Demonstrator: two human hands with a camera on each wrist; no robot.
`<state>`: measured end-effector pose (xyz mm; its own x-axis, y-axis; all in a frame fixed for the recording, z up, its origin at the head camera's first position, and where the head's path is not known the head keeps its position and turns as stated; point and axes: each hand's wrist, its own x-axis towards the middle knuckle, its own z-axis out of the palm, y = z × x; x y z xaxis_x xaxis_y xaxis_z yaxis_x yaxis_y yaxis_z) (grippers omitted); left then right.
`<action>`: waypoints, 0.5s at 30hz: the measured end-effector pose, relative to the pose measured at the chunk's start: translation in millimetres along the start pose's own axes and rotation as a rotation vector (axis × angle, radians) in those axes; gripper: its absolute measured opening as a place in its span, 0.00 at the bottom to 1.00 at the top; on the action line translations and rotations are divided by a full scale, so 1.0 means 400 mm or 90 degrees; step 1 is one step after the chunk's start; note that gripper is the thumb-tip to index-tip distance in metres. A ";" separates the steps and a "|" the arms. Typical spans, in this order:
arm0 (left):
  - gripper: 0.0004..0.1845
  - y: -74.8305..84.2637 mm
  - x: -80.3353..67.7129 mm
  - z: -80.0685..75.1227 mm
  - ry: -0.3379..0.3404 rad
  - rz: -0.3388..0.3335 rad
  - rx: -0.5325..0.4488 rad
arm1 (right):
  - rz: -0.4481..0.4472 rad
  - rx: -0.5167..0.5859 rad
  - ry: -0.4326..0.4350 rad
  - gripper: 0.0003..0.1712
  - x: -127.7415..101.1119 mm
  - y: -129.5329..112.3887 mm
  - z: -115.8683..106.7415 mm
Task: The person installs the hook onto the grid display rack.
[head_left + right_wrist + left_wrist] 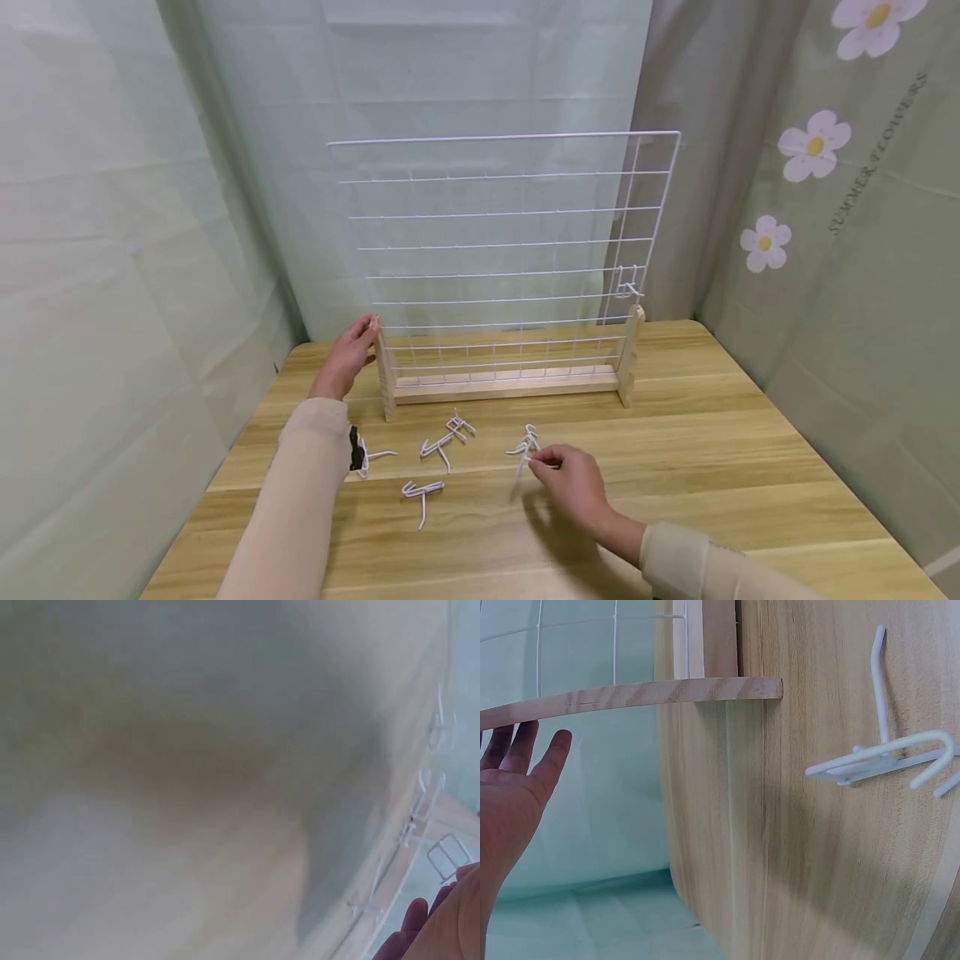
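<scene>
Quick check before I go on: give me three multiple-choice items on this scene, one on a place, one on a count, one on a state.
1. Where is the left hand?
A. at the left post of the grid stand
B. flat on the table by the hooks
C. on top of the grid

2. How many hooks already hang on the grid?
A. none
B. one
C. four

3. What is the right hand doing?
A. lying open and idle
B. pinching a hook
C. gripping the right post

Key: 1 A, the fingers rest against the left post; 2 B, a single hanging hook sits near the lower right corner; 3 B, fingertips close on a white hook above the table.
</scene>
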<state>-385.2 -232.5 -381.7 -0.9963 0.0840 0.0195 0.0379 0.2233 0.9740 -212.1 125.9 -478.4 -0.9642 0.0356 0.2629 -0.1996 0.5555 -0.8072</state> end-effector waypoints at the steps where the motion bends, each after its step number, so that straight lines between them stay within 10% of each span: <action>1: 0.33 0.000 0.000 0.001 -0.001 0.001 -0.002 | 0.003 0.002 0.005 0.02 0.006 -0.002 -0.004; 15: 0.33 0.011 -0.010 0.002 -0.004 0.001 -0.007 | 0.051 -0.021 0.107 0.06 0.098 -0.029 -0.053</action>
<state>-381.0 -231.1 -377.7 -0.9957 0.0903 0.0205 0.0393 0.2119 0.9765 -243.9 138.6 -447.5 -0.9333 0.2184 0.2851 -0.1141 0.5724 -0.8120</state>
